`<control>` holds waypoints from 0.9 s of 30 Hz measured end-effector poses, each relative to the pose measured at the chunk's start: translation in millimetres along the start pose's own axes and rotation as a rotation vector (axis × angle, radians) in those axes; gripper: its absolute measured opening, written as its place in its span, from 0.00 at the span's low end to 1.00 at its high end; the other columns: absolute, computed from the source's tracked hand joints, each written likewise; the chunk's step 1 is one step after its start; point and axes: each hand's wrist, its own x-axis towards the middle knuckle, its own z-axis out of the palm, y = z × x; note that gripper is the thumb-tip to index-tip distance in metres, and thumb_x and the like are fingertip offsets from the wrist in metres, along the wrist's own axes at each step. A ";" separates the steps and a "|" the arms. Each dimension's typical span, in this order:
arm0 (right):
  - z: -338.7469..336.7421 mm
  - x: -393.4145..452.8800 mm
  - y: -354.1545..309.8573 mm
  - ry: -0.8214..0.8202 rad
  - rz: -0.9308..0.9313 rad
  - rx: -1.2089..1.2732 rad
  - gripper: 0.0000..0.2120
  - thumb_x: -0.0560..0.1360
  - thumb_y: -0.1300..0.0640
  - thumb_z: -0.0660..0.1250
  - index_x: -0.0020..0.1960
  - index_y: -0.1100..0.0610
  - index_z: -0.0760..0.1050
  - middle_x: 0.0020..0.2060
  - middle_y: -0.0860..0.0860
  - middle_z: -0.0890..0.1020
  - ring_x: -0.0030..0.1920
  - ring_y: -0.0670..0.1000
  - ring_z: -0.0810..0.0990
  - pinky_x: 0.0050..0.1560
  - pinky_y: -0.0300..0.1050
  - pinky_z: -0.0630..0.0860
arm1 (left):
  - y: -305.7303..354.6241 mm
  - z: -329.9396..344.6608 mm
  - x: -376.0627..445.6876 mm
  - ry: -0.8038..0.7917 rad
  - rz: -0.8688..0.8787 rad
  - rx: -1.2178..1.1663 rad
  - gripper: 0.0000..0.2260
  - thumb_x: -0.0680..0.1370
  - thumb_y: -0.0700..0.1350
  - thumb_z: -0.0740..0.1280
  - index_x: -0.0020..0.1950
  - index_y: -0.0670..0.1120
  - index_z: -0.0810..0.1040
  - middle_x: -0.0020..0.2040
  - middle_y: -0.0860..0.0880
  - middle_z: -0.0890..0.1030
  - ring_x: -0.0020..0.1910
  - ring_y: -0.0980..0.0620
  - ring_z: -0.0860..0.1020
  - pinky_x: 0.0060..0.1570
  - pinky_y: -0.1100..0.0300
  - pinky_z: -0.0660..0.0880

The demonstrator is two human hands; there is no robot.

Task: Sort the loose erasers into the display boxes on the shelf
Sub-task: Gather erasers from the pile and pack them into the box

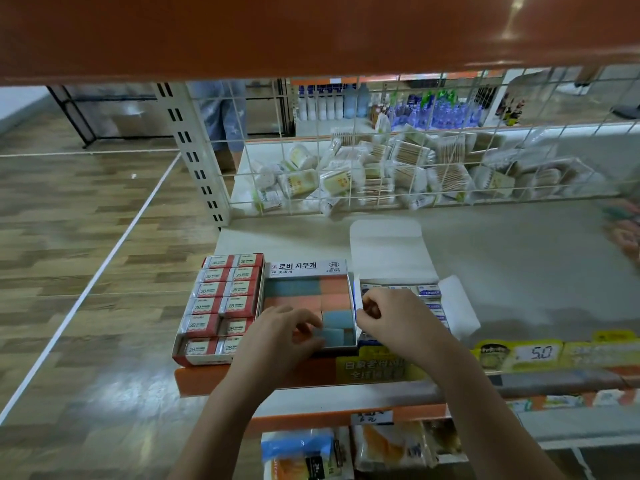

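— Hands first, head view: what are the fingers doing?

— The left hand [280,332] has its fingers curled down onto a blue eraser [329,334], pinching it at the near end of the middle display box [308,268]. The right hand [391,318] pinches the blue-and-white side flap [357,297] between that box and the next one.

— And the other erasers?

— Just beyond the left fingertips, inside the same box, lie orange and blue blocks [311,299] packed side by side. Left of the left hand sits a red display box [180,356] filled with wrapped 2B erasers [225,306] in two rows. Under and beyond the right fingers is a third box [460,306], white, lid folded back, with white-sleeved erasers [427,292]; most are hidden by the hand.

— Anything farther off?

— All three boxes stand at the front of the shelf [519,265]. Well beyond the fingers, a wire grid [346,174] holds back a heap of cotton-swab packets [408,161]. Near the right wrist, a yellow price tag [536,353] shows 50.
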 end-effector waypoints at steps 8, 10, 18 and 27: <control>3.0 -0.2 -1.6 -0.003 0.022 0.003 0.08 0.77 0.55 0.59 0.48 0.58 0.75 0.39 0.53 0.79 0.36 0.48 0.74 0.34 0.38 0.68 | 8.8 3.9 2.5 -0.005 -0.010 0.013 0.10 0.77 0.52 0.65 0.57 0.55 0.80 0.50 0.57 0.81 0.46 0.61 0.75 0.47 0.66 0.73; 4.4 -1.3 -1.8 -0.006 0.017 0.004 0.08 0.77 0.56 0.59 0.48 0.59 0.75 0.40 0.54 0.80 0.36 0.48 0.74 0.33 0.38 0.67 | 10.3 5.2 3.7 -0.010 -0.012 0.024 0.10 0.78 0.52 0.64 0.57 0.54 0.79 0.50 0.56 0.81 0.46 0.60 0.75 0.48 0.64 0.74; 2.9 -6.4 -6.9 -0.029 0.019 -0.005 0.10 0.79 0.52 0.58 0.47 0.56 0.75 0.39 0.52 0.80 0.36 0.47 0.75 0.35 0.40 0.69 | 6.6 -3.4 6.1 -0.069 0.047 0.045 0.09 0.79 0.53 0.62 0.56 0.54 0.77 0.50 0.57 0.80 0.45 0.60 0.76 0.48 0.61 0.76; -39.9 -12.6 26.8 0.152 0.034 -0.226 0.15 0.78 0.52 0.63 0.63 0.53 0.72 0.58 0.50 0.76 0.59 0.51 0.72 0.59 0.46 0.69 | 66.0 -28.4 59.7 0.139 0.333 0.261 0.15 0.80 0.56 0.57 0.64 0.54 0.72 0.62 0.52 0.74 0.61 0.51 0.70 0.59 0.56 0.67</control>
